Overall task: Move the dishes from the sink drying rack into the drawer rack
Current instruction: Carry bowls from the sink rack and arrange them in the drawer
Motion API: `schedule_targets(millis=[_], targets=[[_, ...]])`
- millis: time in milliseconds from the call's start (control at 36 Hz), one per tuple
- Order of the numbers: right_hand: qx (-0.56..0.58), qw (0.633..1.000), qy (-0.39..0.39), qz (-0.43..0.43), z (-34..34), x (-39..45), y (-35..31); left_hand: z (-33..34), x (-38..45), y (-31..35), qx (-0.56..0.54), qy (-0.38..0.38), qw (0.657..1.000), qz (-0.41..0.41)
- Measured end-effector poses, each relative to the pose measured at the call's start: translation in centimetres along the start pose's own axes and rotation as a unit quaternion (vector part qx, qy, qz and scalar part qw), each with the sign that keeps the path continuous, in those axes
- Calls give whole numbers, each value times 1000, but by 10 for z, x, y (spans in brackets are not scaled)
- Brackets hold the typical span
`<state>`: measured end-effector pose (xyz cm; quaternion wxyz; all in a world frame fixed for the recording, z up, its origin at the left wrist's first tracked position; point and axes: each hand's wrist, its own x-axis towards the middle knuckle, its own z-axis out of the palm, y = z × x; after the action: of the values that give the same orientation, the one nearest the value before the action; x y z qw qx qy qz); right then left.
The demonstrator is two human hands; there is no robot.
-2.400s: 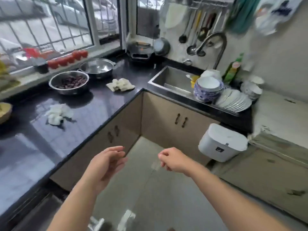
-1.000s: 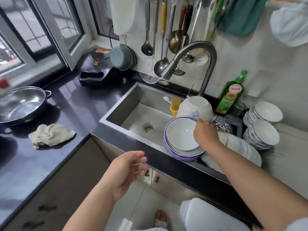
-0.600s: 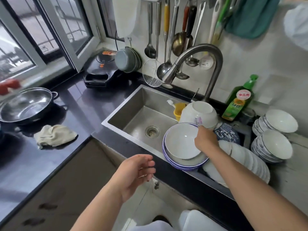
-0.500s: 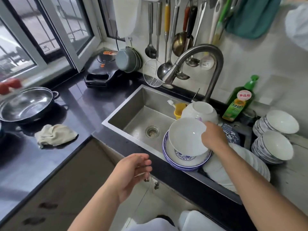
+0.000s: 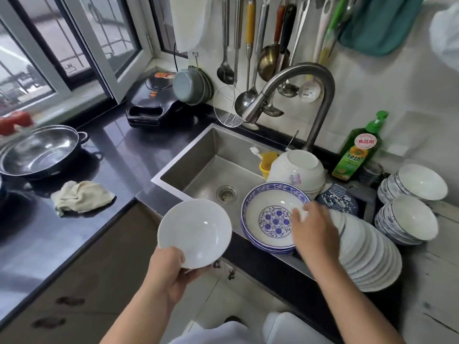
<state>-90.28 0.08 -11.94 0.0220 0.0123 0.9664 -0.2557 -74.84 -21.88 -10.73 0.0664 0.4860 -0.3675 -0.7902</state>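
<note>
Since half a second ago the white bowl (image 5: 195,233) has passed from your right hand (image 5: 314,230) to your left hand (image 5: 169,269), which now pinches its near rim, thumb on the inside, and holds it out over the cabinet edge, clear of the sink (image 5: 211,160). Your right hand has gone back to the blue plates (image 5: 269,219) on the sink's right end; its fingers curl over the top plate's far rim, but whether they have closed on it you cannot tell from here.

To do this well, keep the bowl level and take a fuller grip under its base, since a rim pinch on wet china may slip. Lift the top plate alone, straight up, so the ones beneath stay put. The drawer rack is out of view, so look for it before you turn.

Beside the plates a row of white plates (image 5: 365,252) leans on edge, with an upturned bowl (image 5: 298,170) behind and stacked bowls (image 5: 409,202) to the right. On the dark table (image 5: 119,155) lie a rag (image 5: 80,196) and a steel pan (image 5: 39,151); ladles hang on the wall above the tap (image 5: 293,85).
</note>
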Motion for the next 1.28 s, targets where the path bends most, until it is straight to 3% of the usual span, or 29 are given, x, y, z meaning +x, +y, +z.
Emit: schedule_targets(millis=[56, 167, 444, 583, 917, 1167, 1278], targets=[[-26, 997, 4, 67, -6, 20, 25, -5, 2, 0, -22, 6, 1000, -11], [-64, 973, -159, 153, 12, 50, 49, -7, 4, -4, -36, 1, 999, -24], [-57, 947, -265, 172, 21, 78, 51, -8, -1, -8, -25, 7, 999, -35], [10, 937, -306, 170, 16, 84, 53, -11, -3, -6, -22, 16, 999, -31], [142, 936, -281, 158, -5, 71, 51, -16, 1, -9, -29, 20, 999, -34], [401, 869, -207, 204, -25, 30, 4, -38, 6, 3, -132, 51, 989, -34], [383, 897, -163, 147, -1, 6, -34, -74, -1, 2, -178, 100, 979, -20]])
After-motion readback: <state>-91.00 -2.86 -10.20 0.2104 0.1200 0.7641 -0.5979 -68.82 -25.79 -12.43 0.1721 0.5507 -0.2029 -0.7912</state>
